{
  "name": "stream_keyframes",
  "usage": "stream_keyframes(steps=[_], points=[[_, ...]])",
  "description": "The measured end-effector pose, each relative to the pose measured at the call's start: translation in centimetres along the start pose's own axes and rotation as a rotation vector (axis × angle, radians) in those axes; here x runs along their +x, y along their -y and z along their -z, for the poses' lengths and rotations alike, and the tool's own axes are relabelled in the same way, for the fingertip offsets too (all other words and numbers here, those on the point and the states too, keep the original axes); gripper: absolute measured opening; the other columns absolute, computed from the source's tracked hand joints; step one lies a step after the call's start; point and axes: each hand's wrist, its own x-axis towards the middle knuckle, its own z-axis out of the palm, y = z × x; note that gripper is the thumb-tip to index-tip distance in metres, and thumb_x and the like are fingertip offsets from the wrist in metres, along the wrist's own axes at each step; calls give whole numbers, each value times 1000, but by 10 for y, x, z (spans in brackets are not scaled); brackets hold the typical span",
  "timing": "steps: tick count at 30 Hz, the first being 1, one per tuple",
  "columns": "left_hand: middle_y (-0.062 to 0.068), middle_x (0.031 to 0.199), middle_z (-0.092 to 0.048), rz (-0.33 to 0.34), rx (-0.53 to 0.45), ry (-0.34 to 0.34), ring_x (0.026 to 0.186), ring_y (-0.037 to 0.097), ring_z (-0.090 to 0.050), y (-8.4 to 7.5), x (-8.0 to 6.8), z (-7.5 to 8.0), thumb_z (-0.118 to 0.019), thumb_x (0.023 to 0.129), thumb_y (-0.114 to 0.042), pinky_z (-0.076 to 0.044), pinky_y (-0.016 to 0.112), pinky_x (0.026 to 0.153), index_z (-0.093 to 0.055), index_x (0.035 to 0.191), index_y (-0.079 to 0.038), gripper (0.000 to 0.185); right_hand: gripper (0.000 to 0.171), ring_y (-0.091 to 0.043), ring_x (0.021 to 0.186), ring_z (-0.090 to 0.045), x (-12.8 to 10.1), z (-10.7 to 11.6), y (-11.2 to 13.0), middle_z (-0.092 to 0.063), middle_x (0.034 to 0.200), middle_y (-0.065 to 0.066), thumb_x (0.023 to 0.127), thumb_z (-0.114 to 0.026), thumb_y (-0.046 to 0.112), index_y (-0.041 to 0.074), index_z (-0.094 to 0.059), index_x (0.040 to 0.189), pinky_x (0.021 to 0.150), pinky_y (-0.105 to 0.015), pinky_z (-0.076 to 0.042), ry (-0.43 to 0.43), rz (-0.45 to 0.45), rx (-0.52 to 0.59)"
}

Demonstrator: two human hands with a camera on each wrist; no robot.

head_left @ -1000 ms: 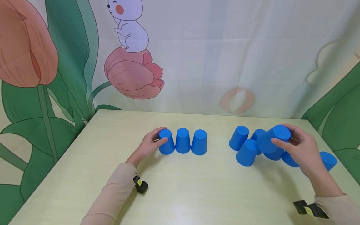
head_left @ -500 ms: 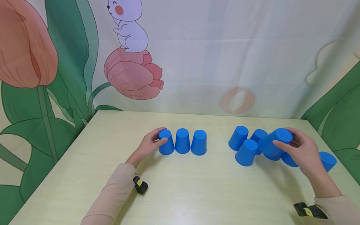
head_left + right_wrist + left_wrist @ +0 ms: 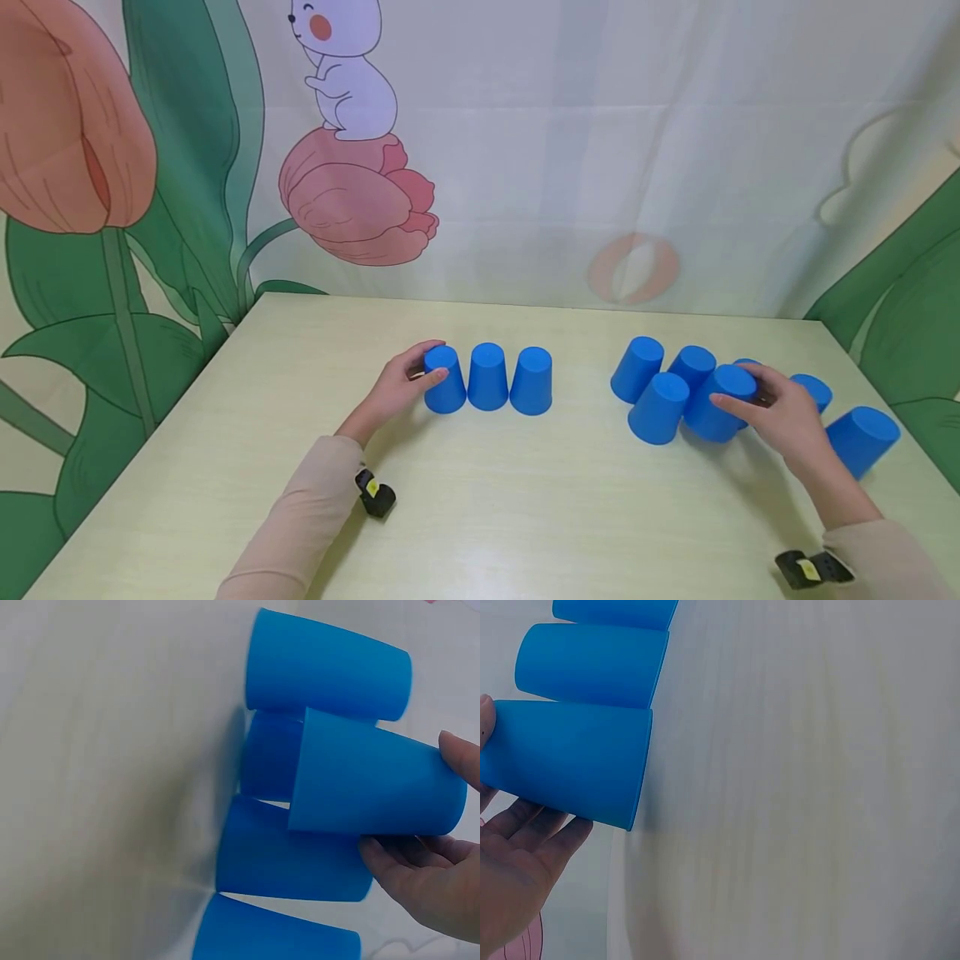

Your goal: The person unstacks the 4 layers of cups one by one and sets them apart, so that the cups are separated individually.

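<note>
While the left hand (image 3: pixel 397 387) grips the end cup (image 3: pixel 444 381) of an inverted row, steadying it; the right hand (image 3: pixel 780 412) holds a tilted blue cup (image 3: pixel 722 402), rim clear of the desk (image 3: pixel 480 492), among a loose cluster.

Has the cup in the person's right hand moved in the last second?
Yes. The held cup has come down toward the table; it now sits about level with the cup beside it, with the right hand gripping it.
</note>
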Motion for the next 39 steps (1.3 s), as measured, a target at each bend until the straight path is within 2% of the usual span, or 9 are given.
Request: stream_keyframes(steps=[3,12,21,25,29,31,33,36,39], points=[[15,136,-42,-3,0,1,122,36,-41,0,0,0,-57,91,-22,-36,50,96,-40,136,-11,49,89,-45,117,-40,4,-6,-9,-39,136,-21,74,-61,61,15,-28,143,82,-63,-39,31,10,3],[15,136,-42,-14,2,1,122,37,-41,1,-1,0,-57,91,-23,-36,51,96,-40,136,-10,50,94,-46,115,-41,-7,-10,8,-41,132,-25,71,-59,68,8,-32,139,82,-62,-40,92,-7,-51],[15,137,-41,0,3,-4,122,37,-41,1,-1,0,-57,91,-23,-36,52,96,-39,136,-9,51,90,-46,111,-45,-15,-10,13,-45,128,-26,72,-60,65,6,-36,136,80,-59,-43,80,16,-92],[15,137,-41,10,2,-4,122,37,-41,1,-1,0,-57,90,-24,-36,51,96,-39,136,-11,51,88,-45,111,-45,-31,1,48,-44,129,-27,75,-62,58,3,-35,137,73,-53,-48,60,-8,-98],[14,137,-41,23,-2,-3,123,36,-41,2,0,0,-57,91,-24,-35,51,96,-40,136,-13,50,84,-46,115,-42,-50,14,92,-41,131,-28,78,-63,51,1,-33,138,78,-52,-47,19,-22,-48],[14,137,-41,26,-1,-3,123,36,-40,1,0,0,-57,91,-24,-35,51,97,-40,136,-12,50,82,-48,118,-38,-57,18,105,-38,133,-29,81,-63,48,0,-30,139,87,-58,-38,14,-6,-3],[14,138,-40,29,-2,-1,123,37,-39,1,0,0,-57,91,-24,-35,51,97,-39,137,-11,51,78,-44,119,-40,-59,18,110,-39,134,-26,81,-62,47,3,-33,139,90,-54,-39,-21,1,5],[16,138,-39,38,-6,4,124,38,-38,-4,-2,0,-56,91,-23,-34,52,97,-38,137,-10,51,76,-42,120,-40,-57,16,111,-40,134,-24,81,-63,47,6,-34,139,89,-54,-38,-37,18,5],[19,138,-38,37,6,7,123,40,-38,-19,-9,1,-55,92,-19,-34,52,97,-37,137,-6,50,74,-39,120,-42,-56,10,112,-43,133,-21,80,-64,48,11,-37,138,90,-51,-40,-59,24,7]])
